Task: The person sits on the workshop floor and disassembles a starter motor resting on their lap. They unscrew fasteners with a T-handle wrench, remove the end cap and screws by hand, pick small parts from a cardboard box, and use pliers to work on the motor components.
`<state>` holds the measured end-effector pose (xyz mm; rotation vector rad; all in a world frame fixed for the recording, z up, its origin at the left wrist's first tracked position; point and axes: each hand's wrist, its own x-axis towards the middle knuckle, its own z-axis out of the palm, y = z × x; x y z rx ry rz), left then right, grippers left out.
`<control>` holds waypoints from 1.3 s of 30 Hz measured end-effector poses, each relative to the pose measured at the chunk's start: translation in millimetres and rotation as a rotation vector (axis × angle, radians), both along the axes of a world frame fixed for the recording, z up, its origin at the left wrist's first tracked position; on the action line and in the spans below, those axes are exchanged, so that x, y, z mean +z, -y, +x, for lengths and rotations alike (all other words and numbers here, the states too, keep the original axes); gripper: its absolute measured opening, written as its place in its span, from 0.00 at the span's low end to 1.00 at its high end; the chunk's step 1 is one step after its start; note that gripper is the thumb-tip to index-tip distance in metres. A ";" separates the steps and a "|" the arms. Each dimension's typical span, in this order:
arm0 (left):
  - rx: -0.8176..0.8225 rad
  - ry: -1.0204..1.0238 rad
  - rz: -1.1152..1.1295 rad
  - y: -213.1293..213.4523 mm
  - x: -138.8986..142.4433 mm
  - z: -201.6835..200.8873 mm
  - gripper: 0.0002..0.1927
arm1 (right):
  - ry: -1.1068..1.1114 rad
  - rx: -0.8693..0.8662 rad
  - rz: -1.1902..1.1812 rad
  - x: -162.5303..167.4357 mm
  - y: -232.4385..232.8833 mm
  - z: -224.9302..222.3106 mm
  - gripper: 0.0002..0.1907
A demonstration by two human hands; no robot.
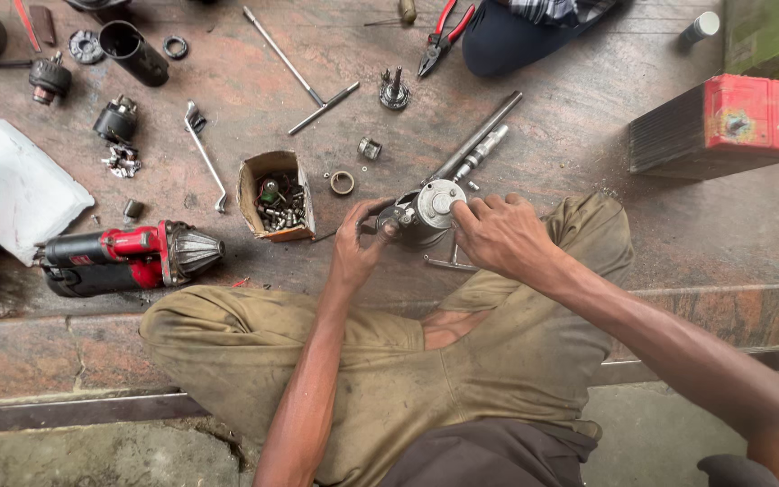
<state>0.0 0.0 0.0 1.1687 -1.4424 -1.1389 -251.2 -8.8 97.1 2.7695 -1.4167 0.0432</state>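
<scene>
Your left hand (356,245) and right hand (498,236) both grip the dark motor housing (426,215) on the stone floor (570,135), just ahead of your crossed legs; right fingers sit on its pale end cap. Small cardboard box (274,196) left of it, open, holds screws and small metal bits. Red power tool (123,257) lies near the floor's step edge. Red box (728,122) far right. Bare floor between it and the housing.

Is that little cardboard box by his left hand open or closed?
Open: the cardboard box has its flaps spread, and small metal parts show inside.
</scene>
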 end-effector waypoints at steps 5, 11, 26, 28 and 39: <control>0.003 0.034 -0.020 -3.5 9.5 1.1 0.29 | 0.048 0.002 -0.099 -22.1 -2.1 0.1 0.11; 0.030 0.078 -0.074 -3.2 7.3 1.2 0.27 | -0.188 -0.231 0.203 -1.8 -1.9 10.9 0.17; 0.029 0.099 -0.049 -3.8 9.7 0.2 0.27 | -0.236 -0.254 0.255 2.4 -1.9 11.6 0.17; 0.038 0.119 -0.080 -2.6 8.0 0.1 0.27 | -0.167 -0.219 0.170 8.7 -3.5 9.6 0.18; 0.012 0.091 -0.081 -2.9 10.5 1.2 0.25 | -0.124 -0.142 0.103 -6.7 -2.4 6.7 0.15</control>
